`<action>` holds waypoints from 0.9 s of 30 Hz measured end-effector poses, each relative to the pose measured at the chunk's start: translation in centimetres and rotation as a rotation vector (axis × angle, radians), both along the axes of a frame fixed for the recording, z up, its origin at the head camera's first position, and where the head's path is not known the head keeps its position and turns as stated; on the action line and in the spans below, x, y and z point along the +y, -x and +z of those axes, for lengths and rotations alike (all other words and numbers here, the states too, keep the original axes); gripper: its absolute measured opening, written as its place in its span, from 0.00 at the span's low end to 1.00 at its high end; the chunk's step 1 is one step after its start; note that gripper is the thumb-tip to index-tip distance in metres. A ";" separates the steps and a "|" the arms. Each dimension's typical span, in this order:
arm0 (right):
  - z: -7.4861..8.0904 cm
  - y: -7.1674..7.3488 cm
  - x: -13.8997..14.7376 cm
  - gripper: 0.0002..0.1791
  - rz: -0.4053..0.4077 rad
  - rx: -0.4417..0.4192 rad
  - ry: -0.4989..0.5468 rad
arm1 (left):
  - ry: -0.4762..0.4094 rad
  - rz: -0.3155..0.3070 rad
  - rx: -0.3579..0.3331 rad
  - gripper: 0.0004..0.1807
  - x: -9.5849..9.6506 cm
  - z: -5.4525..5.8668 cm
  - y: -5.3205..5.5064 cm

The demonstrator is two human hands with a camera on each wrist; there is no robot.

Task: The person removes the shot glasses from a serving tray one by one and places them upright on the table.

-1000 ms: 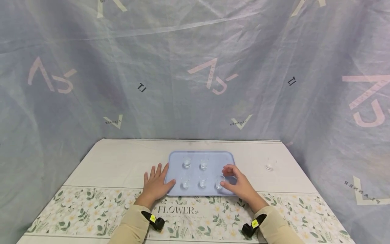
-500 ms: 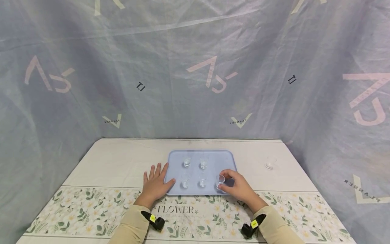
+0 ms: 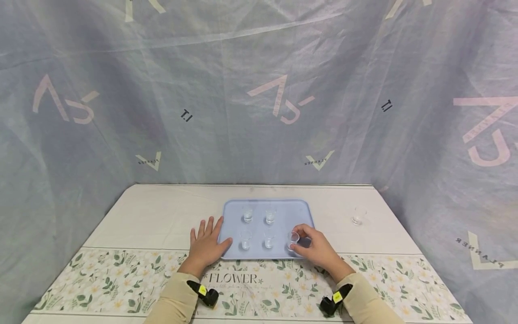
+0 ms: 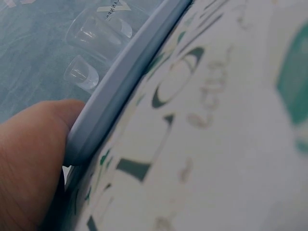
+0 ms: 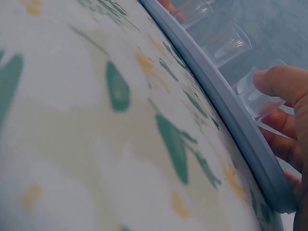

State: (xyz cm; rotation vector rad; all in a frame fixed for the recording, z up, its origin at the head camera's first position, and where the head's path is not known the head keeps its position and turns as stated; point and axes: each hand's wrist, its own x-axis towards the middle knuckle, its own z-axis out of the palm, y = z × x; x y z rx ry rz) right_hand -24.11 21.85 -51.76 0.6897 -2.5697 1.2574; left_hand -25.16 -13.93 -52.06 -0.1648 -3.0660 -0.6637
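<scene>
A light blue tray (image 3: 283, 207) lies on the table with several small clear shot glasses standing on it in two rows. My right hand (image 3: 317, 248) pinches the front right shot glass (image 3: 293, 241) between thumb and fingers. In the right wrist view the thumb presses the near side of that shot glass (image 5: 255, 96) and fingers curl behind it. My left hand (image 3: 205, 247) lies spread at the tray's left edge, its thumb over the rim. The left wrist view shows that thumb (image 4: 70, 111) against the tray rim (image 4: 103, 98), with glasses beyond.
Another clear shot glass (image 3: 358, 216) stands alone on the white table (image 3: 162, 207) to the right of the tray. A floral printed band (image 3: 133, 279) runs along the table's front. Grey curtains (image 3: 226, 90) enclose the back and sides.
My right hand's fingers have closed in around the front right shot glass, which has shifted very slightly right. The left hand has stayed at the tray's edge.
</scene>
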 end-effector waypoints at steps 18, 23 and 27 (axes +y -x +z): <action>0.7 1.1 2.7 0.20 -0.161 0.003 0.089 | 0.002 -0.003 0.000 0.44 0.0 0.0 0.0; 0.8 1.3 3.4 0.20 -0.208 0.016 0.108 | 0.005 -0.001 0.000 0.44 0.0 0.0 0.0; 1.0 1.5 3.9 0.20 -0.251 0.028 0.115 | -0.003 -0.001 0.007 0.44 -0.1 -0.1 0.1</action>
